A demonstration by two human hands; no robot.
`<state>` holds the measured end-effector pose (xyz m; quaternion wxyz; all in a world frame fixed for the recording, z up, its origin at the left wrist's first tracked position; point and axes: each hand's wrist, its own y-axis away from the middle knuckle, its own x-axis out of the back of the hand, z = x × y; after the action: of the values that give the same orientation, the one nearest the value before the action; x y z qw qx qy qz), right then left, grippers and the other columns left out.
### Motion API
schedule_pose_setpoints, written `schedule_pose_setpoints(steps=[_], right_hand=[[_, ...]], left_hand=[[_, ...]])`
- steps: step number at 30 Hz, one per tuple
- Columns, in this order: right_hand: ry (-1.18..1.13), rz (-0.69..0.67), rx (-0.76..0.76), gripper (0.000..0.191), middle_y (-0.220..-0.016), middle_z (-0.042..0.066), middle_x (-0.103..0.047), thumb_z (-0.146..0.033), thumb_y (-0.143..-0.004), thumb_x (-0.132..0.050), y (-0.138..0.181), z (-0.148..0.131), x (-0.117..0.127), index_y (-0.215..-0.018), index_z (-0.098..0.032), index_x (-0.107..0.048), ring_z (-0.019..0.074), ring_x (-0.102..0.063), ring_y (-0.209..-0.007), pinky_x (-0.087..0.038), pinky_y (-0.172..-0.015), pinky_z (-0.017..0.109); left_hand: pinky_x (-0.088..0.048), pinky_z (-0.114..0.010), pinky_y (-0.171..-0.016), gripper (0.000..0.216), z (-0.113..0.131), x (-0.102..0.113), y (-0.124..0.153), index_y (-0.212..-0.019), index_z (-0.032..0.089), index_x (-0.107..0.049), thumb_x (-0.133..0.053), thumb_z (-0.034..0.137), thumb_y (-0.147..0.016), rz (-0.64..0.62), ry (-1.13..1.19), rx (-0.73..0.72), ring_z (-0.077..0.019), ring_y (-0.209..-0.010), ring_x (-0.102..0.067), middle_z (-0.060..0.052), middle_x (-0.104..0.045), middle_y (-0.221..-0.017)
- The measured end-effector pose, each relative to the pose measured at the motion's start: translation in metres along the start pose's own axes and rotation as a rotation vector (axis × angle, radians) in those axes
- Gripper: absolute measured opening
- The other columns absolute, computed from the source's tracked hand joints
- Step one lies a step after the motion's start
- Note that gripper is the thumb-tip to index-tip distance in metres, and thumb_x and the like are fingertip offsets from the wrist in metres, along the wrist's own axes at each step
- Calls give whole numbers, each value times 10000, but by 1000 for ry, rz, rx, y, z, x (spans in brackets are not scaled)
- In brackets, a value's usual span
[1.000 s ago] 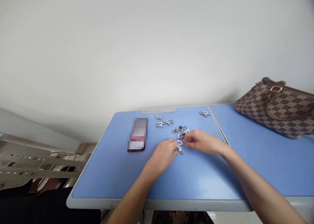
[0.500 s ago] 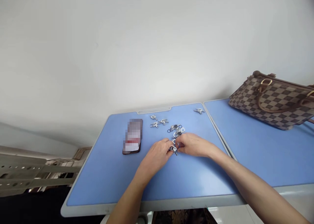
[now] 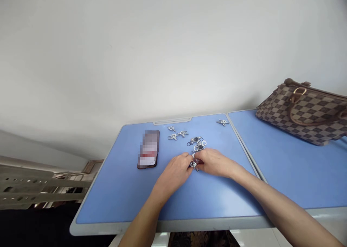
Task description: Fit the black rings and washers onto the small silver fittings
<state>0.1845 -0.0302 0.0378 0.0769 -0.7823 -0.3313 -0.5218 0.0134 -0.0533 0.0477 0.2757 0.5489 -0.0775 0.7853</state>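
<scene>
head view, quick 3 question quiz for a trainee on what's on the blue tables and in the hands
1. True or false: the brown chequered handbag stands on the same blue tabletop as the loose silver metal fittings.
2. The dark flat rectangular case lies on which side of the left hand? A its left, B its right, C beneath it.
3. What do the left hand and right hand pinch between them?
Key: 1 false; 2 A; 3 one small silver metal fitting.

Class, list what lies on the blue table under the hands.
A phone, loose metal parts, and left hand and right hand pinching one metal part; anything beneath the palms is covered.
</scene>
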Motion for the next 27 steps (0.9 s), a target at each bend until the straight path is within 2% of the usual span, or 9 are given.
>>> schedule_pose_setpoints(steps=[5, 11, 27], right_hand=[[-6, 7, -18, 110, -742, 40, -686, -185, -797, -532, 0, -1, 0, -776, -185, -640, 159, -595, -677, -286, -537, 236], [-9, -17, -38, 84, -732, 31, -677, -194, -801, -571, -2, -1, 1, -758, -184, -642, 150, -594, -671, -288, -532, 227], [-105, -20, 8, 139, -607, -9, -581, -166, -797, -516, 0, 4, 0, -698, -175, -615, 97, -438, -538, -247, -512, 218]], left_hand=[[-368, -261, -639, 138, 0, -1, 1, -850, 186, -553, -429, 128, -867, 10, -12, -3, -151, -750, -548, -14, -570, -861], [-366, -257, -645, 143, -3, -3, -1, -810, 180, -565, -444, 159, -884, -5, 12, -5, -154, -743, -560, -19, -575, -849], [-377, -258, -653, 122, -4, -5, -1, -793, 184, -562, -478, 173, -881, 16, 29, -10, -150, -742, -561, -9, -564, -842]])
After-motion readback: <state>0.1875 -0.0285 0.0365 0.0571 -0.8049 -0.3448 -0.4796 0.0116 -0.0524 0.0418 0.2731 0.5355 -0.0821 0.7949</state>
